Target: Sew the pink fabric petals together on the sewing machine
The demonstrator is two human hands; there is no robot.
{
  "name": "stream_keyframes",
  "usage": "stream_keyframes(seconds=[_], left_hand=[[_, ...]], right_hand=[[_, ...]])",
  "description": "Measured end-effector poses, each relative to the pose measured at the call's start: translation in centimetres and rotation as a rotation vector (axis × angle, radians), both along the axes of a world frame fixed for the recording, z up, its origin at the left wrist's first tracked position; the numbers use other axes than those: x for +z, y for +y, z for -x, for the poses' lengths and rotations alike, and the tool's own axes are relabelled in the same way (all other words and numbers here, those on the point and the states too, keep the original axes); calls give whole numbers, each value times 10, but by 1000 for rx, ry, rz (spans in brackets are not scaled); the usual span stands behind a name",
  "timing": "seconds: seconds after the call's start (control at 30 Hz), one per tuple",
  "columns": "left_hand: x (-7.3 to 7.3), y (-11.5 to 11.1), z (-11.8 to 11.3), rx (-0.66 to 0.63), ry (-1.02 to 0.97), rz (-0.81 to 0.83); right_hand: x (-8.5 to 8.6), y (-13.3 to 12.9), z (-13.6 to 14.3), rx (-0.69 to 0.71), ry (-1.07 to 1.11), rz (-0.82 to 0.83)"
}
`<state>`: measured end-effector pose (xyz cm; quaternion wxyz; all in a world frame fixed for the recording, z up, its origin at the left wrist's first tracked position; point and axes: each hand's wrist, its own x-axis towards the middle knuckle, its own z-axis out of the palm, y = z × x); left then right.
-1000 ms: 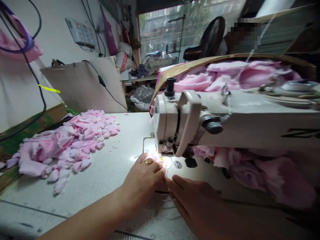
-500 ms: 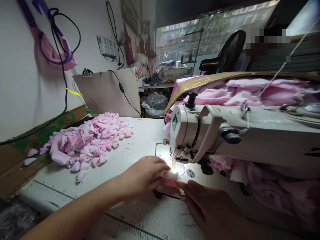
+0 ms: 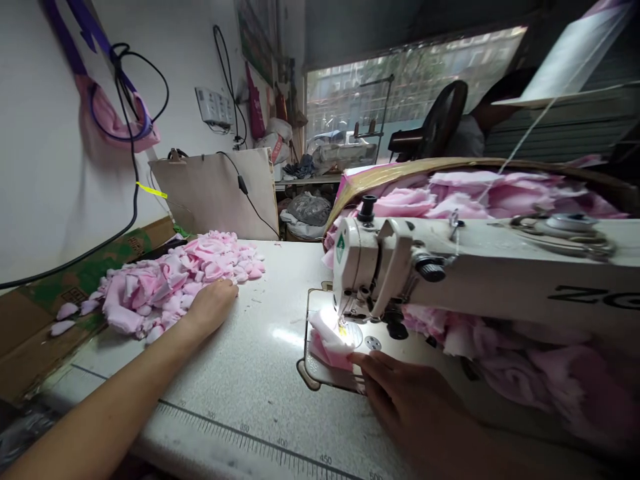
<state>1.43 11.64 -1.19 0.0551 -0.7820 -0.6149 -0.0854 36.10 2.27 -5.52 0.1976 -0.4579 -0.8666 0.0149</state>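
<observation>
A white sewing machine (image 3: pixel 370 267) stands at the right, its lamp lighting the needle area. Under its needle lies a folded piece of pink fabric (image 3: pixel 330 341) on the metal plate. My right hand (image 3: pixel 400 387) has its fingertips on the right edge of that fabric, pinching or pressing it. At the left, my left hand (image 3: pixel 215 303) reaches to the front right edge of a heap of small pink fabric pieces (image 3: pixel 170 277). Its fingers are curled down, and whatever lies under the fingertips is hidden.
Behind the machine, a large container (image 3: pixel 345 190) holds more pink fabric. An upright board (image 3: pixel 215 187) stands at the table's back left, with a black cable hanging over it. A fan (image 3: pixel 443 120) and part of a person are beyond.
My left hand has left the fabric at the needle and moved left to the heap. My right hand stays beside the fabric. The camera view has shifted slightly.
</observation>
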Motion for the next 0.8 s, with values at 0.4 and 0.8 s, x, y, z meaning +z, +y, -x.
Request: stream_keyframes(seconds=[0.4,0.8], left_hand=[[23,-84,-113,-403,-755,137],[0,-85,-151,-762,-725,46]], right_hand=[[46,-12,17,37,493,289],[47,-9,9,-16,912,700]])
